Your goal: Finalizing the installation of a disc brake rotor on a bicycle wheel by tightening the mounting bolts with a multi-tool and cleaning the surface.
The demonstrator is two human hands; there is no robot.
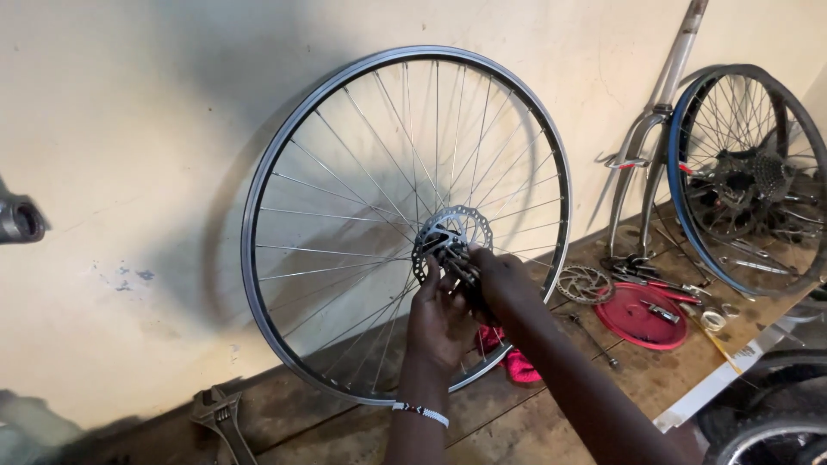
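The wheel (405,224) has a dark grey rim with a silver edge, thin silver spokes and a silver disc (452,241) pierced with small holes, set against a cream wall (129,129). The left hand (439,319) wears a white bracelet (420,412) with dark marks. A pink cloth (517,362) and a red lid (637,316) lie on the brown floor (551,413), and the second wheel (745,176) has a blue rim under a black tyre.

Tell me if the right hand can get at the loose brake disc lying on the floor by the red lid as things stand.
Probably yes. The right hand is at the wheel hub, and the loose brake disc lies uncovered just to its right, with nothing between them.
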